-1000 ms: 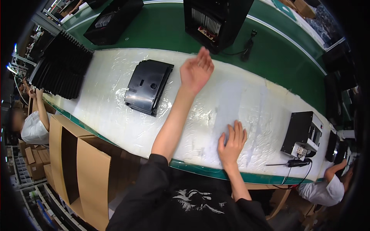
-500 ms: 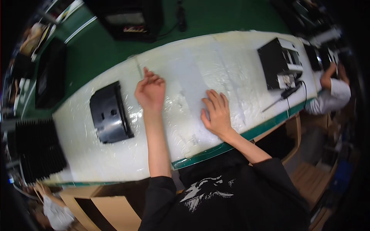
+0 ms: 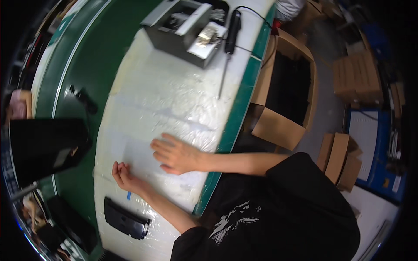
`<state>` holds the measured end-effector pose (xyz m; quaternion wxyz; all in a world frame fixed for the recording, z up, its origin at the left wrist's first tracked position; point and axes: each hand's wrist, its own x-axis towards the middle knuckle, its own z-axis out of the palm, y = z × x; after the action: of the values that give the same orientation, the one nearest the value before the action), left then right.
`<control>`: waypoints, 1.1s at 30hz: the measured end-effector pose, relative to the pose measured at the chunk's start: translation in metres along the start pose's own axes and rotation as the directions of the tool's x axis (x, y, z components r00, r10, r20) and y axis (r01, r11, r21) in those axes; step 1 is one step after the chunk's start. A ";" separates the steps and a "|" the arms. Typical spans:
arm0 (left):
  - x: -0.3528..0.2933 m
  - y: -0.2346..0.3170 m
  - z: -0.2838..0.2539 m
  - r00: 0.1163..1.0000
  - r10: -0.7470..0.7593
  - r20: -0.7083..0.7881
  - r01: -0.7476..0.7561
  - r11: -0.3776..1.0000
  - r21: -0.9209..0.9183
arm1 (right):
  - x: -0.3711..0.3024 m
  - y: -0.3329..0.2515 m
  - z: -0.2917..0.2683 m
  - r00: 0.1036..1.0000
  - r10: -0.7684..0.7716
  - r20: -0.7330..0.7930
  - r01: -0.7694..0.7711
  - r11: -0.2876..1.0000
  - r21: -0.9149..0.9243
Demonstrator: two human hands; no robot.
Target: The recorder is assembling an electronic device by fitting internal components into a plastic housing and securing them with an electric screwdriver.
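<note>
My workbench (image 3: pixel 174 87) is a long white top wrapped in wrinkled clear film, edged with a green strip. My right hand (image 3: pixel 176 154) lies flat on it, my left hand (image 3: pixel 124 176) rests curled beside it. A grey metal unit (image 3: pixel 183 30) sits at the far end with a black corded tool (image 3: pixel 232 30) alongside, and a black plastic panel (image 3: pixel 126 217) lies near my left arm.

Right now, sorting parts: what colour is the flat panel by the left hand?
Black, glossy panel; head view.
</note>
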<state>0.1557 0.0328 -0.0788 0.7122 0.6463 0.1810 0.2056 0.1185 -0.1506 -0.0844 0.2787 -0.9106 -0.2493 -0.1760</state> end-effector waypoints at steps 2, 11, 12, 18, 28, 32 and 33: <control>-0.012 0.001 0.017 0.997 0.065 0.035 -0.069 0.986 0.151 | -0.001 -0.001 0.004 0.999 0.017 -0.038 -0.016 1.000 0.012; -0.110 0.070 0.223 0.420 0.143 0.896 -0.614 0.772 0.165 | -0.027 0.005 -0.011 0.860 0.483 -0.165 -0.161 0.563 0.811; -0.132 0.074 0.262 0.255 0.098 0.962 -0.685 0.720 0.108 | -0.036 0.009 0.005 0.864 0.500 -0.060 -0.155 0.377 0.913; -0.185 0.020 0.413 -0.173 0.120 0.978 -0.900 0.383 -0.206 | -0.080 0.048 -0.081 0.922 0.319 0.221 -0.379 0.621 0.686; -0.193 -0.078 0.510 -0.193 0.316 0.929 -0.974 0.054 -0.221 | -0.472 0.340 -0.171 -0.382 0.809 -0.446 -0.912 -0.253 0.323; -0.187 -0.079 0.509 -0.167 0.337 0.927 -0.973 0.093 -0.209 | -0.547 0.360 -0.158 -0.612 0.678 -0.408 -0.775 -0.616 0.139; -0.187 -0.078 0.508 -0.149 0.321 0.935 -0.981 0.072 -0.181 | -0.556 0.361 -0.155 -0.636 0.656 -0.406 -0.741 -0.667 0.084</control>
<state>0.2669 -0.5018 -0.1076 0.1377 0.8082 -0.5495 0.1608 -0.1628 -0.7009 -0.3708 0.1392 -0.6050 0.7835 0.0269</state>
